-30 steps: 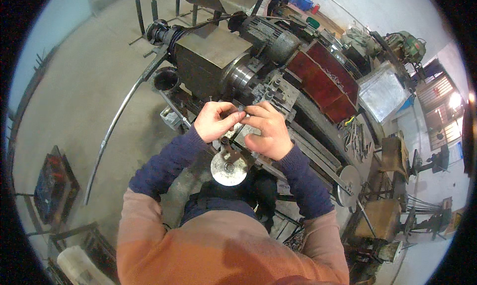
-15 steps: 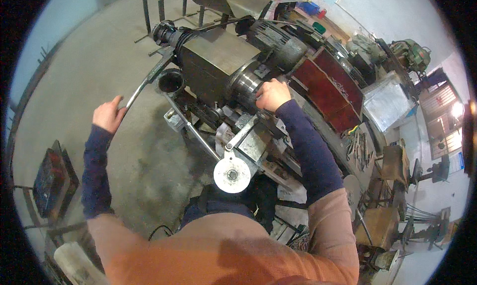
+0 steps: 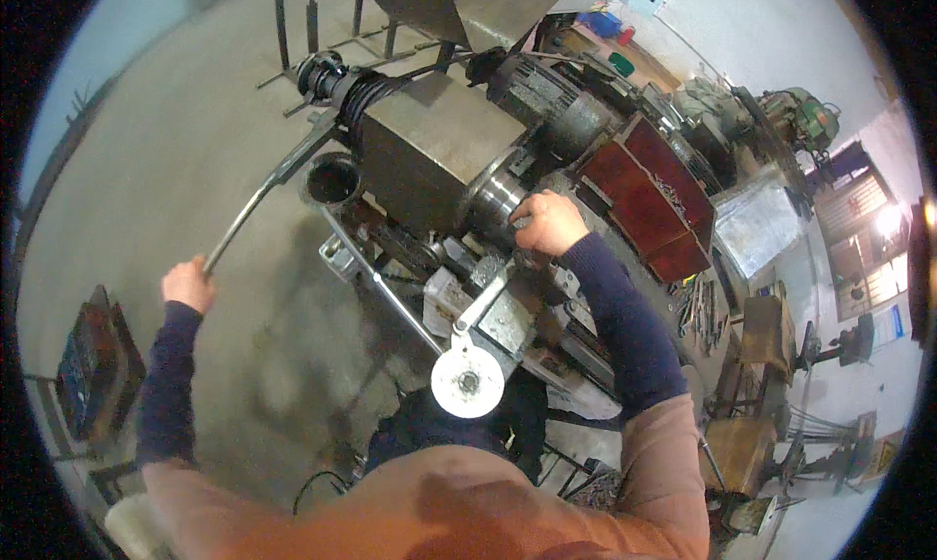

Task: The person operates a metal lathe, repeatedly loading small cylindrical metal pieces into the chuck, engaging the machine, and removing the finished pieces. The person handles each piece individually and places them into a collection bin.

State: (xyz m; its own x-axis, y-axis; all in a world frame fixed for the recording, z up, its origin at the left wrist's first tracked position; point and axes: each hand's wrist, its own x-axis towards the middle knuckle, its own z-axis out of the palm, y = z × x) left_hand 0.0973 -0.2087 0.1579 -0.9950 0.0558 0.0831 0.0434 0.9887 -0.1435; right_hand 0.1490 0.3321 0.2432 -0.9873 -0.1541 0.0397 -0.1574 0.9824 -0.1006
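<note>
At the left, my left hand (image 3: pixel 188 285) is closed round the end of a long metal lever (image 3: pixel 248 209), which slopes up to the back end of the lathe headstock (image 3: pixel 439 126). My right hand (image 3: pixel 549 221) is at the front of the shiny round chuck (image 3: pixel 494 199), its fingers curled in against the face. What those fingers hold there is hidden by the hand. Below it sits the tool slide (image 3: pixel 504 318). A white round disc (image 3: pixel 468 381) on a short crank arm is close to my body.
A motor (image 3: pixel 551 101) is behind the headstock, beside a dark red box (image 3: pixel 649 199) with metal shavings on it. Wrenches and other hand tools (image 3: pixel 699 311) lie to the right. A slanted metal bar (image 3: pixel 390 292) crosses in front of the machine. A dark case (image 3: pixel 98 365) stands at far left.
My left hand has moved left and down with the lever's end, its fingers now wrapped round it. My right hand remains at the chuck. The whole view has shifted slightly.
</note>
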